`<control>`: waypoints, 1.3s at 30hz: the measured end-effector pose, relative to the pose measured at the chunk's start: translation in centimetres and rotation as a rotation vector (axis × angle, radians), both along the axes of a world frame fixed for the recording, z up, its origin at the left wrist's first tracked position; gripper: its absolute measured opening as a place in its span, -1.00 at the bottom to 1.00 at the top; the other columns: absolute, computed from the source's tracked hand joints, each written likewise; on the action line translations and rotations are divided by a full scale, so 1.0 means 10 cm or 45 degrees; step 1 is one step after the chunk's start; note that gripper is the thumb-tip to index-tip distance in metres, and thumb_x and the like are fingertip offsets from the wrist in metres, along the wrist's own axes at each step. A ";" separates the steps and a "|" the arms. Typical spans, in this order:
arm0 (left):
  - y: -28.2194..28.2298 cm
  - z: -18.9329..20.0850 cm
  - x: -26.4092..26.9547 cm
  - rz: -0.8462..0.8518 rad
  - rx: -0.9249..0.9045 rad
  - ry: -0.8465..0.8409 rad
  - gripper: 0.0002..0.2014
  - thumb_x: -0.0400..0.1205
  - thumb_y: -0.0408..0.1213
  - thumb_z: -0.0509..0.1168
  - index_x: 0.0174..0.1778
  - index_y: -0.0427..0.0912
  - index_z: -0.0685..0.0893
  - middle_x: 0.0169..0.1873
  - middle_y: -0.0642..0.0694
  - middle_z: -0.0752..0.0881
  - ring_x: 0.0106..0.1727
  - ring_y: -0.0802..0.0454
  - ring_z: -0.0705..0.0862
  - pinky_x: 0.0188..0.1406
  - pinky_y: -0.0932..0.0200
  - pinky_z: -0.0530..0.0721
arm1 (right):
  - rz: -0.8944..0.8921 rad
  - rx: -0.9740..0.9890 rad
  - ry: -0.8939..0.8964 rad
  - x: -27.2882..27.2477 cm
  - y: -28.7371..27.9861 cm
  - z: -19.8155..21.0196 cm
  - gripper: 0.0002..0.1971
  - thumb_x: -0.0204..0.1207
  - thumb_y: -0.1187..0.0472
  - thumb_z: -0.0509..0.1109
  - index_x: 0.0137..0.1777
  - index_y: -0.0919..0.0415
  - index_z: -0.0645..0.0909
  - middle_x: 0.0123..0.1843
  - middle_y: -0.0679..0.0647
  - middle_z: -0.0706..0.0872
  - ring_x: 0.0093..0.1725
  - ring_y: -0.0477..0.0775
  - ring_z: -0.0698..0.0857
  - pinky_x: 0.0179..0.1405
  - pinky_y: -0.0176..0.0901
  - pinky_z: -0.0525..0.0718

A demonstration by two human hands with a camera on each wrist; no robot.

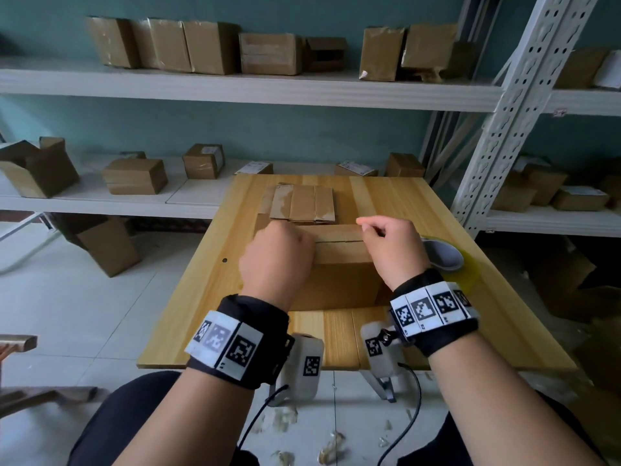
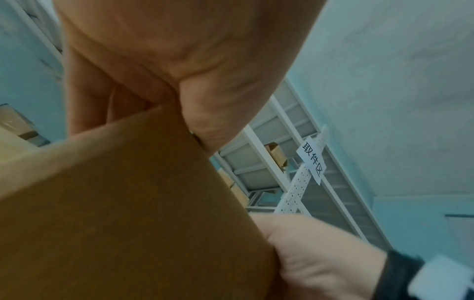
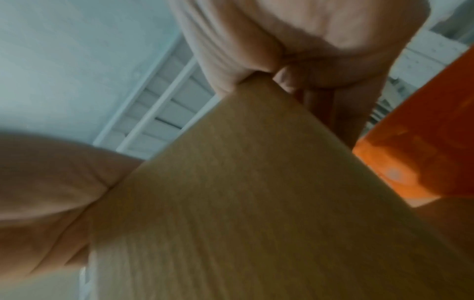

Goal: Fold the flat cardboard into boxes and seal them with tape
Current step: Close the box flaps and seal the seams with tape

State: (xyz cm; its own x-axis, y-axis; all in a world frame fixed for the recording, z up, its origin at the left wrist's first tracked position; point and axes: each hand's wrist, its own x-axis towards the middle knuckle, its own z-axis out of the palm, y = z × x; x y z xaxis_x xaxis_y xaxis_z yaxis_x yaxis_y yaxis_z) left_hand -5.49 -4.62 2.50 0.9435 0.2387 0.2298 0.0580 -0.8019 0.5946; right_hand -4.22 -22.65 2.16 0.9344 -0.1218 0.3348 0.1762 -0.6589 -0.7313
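A brown cardboard box point(image 1: 336, 284) stands upright in the middle of the wooden table point(image 1: 403, 196), its top flaps folded down with a seam across them. My left hand point(image 1: 279, 253) grips the box's top left edge, fingers curled over the far side. My right hand point(image 1: 393, 247) holds the top right corner with curled fingers. The left wrist view shows the box point(image 2: 128, 203) pressed into my left palm point(image 2: 179, 50). In the blurred right wrist view my thumb and fingers point(image 3: 295, 40) pinch the box corner point(image 3: 243, 192). A stack of flat cardboard point(image 1: 302, 203) lies behind the box.
A roll of yellowish clear tape point(image 1: 447, 255) lies on the table just right of my right hand. White metal shelves point(image 1: 235, 85) behind and to the right hold several taped boxes. More boxes and scraps lie on the tiled floor point(image 1: 84, 297).
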 end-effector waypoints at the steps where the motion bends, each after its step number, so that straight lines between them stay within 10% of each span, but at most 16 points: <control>1: -0.04 0.02 -0.02 0.006 0.051 0.001 -0.71 0.81 -0.07 0.18 -0.13 -0.16 0.59 -0.28 -0.07 0.65 -0.22 -0.19 0.67 -0.28 0.06 0.61 | -0.005 -0.073 -0.011 0.00 0.01 0.01 -0.70 0.81 0.19 0.29 0.41 0.09 0.78 0.38 0.01 0.82 0.33 0.02 0.76 0.04 -0.39 0.56; 11: -0.27 -0.02 0.03 0.109 0.307 0.089 0.16 0.48 0.74 0.04 0.62 -0.28 0.52 -0.17 -0.04 0.75 -0.15 -0.09 0.78 -0.23 0.03 0.82 | -0.061 -0.609 0.154 -0.17 0.16 0.26 -0.67 0.84 -0.04 0.18 0.42 0.02 0.67 0.17 0.06 0.84 0.11 0.15 0.79 -0.12 -0.09 0.60; 21: 0.06 -0.05 0.18 -0.123 -0.001 0.051 -0.37 0.65 0.48 0.25 0.07 -0.10 0.75 -0.19 -0.07 0.78 -0.08 -0.16 0.81 -0.25 0.09 0.71 | -0.065 -0.751 0.270 -0.29 0.23 0.26 -0.36 0.71 -0.44 0.08 0.46 0.02 0.61 0.14 0.10 0.79 0.12 0.22 0.75 -0.10 0.00 0.64; 26: 0.24 0.02 0.11 -0.261 -0.200 0.018 -0.46 0.83 0.13 0.26 0.66 -0.09 0.61 0.42 -0.04 0.75 0.35 0.01 0.71 0.22 0.21 0.58 | 0.100 -0.388 0.170 -0.23 0.00 0.22 -0.57 0.81 -0.16 0.24 0.54 -0.03 0.67 0.49 -0.07 0.75 0.44 0.08 0.70 0.35 -0.04 0.68; 33: 0.44 0.04 0.01 -0.348 -0.734 0.103 -0.64 0.89 -0.05 0.22 0.58 0.03 0.68 0.24 0.07 0.79 0.07 0.01 0.84 -0.19 0.15 0.87 | 0.260 0.027 0.269 -0.14 -0.25 0.11 -0.61 0.87 0.11 0.17 0.63 -0.08 0.59 0.42 0.10 0.79 0.45 0.23 0.68 0.44 0.05 0.62; 39: 0.54 -0.07 -0.02 -0.514 -0.623 0.059 -0.57 0.84 0.10 0.17 0.60 0.14 0.65 0.26 0.16 0.75 0.09 0.34 0.78 -0.15 0.39 0.80 | 0.321 0.265 0.223 -0.13 -0.35 0.01 -0.65 0.83 0.05 0.29 0.56 -0.12 0.66 0.46 -0.27 0.67 0.32 -0.45 0.58 0.41 -0.40 0.44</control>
